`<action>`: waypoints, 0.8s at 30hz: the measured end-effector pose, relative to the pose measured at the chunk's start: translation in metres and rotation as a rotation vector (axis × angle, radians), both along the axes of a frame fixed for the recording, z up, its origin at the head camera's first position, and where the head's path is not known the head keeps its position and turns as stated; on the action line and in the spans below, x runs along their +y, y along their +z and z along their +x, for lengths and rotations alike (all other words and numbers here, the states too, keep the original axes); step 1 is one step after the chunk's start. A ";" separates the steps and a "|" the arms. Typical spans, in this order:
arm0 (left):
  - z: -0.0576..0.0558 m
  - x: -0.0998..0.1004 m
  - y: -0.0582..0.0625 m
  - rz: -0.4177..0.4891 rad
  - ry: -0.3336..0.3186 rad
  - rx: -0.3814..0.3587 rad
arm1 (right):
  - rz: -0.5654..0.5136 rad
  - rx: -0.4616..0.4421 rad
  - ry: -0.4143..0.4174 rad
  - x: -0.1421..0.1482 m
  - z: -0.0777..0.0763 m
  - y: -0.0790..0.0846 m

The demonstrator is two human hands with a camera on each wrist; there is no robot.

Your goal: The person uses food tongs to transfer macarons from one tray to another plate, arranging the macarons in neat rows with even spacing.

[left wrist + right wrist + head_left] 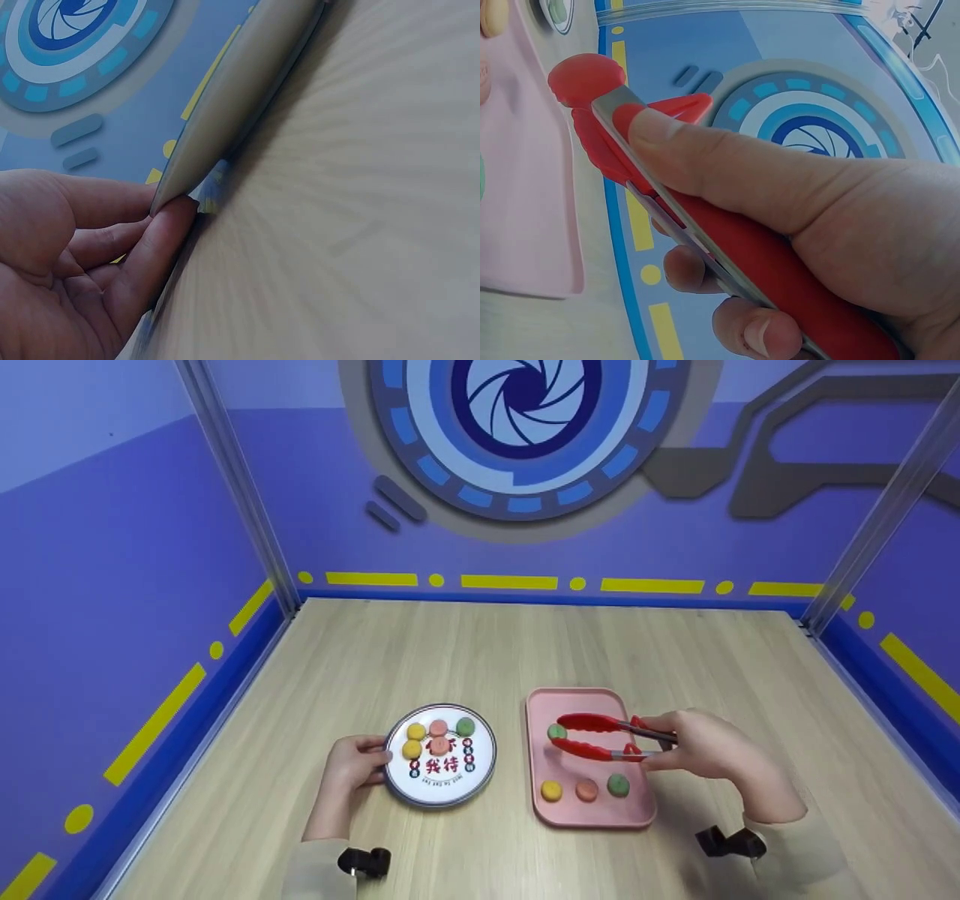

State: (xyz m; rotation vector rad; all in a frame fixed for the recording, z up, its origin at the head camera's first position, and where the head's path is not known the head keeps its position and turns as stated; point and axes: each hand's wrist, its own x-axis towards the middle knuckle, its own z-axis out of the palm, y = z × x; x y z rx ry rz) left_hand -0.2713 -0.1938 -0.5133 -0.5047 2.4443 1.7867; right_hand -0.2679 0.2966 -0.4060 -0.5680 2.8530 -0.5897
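Note:
A rim of the white printed plate (447, 794) is pinched between thumb and fingers of my left hand (357, 761). Two yellow, two pink and one green macaron (465, 727) lie on it. In the left wrist view the plate's underside (232, 105) slants up from the pinching fingers. My right hand (701, 742) grips red-tipped metal tongs (589, 723). Their tips stand on either side of a green macaron (556, 732) over the pink tray (577, 701). In the right wrist view the thumb presses along the tongs' handle (742, 251).
Along the tray's near end sit a yellow macaron (551, 790), a pink macaron (586, 790) and another green macaron (618, 785). Plate and tray stand side by side on the wooden table (420, 660). Blue and purple panels (172, 585) enclose the table at the back and sides.

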 end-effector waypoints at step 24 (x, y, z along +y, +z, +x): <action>-0.002 0.000 0.000 -0.016 0.019 -0.034 | 0.016 0.009 0.051 -0.035 -0.008 -0.004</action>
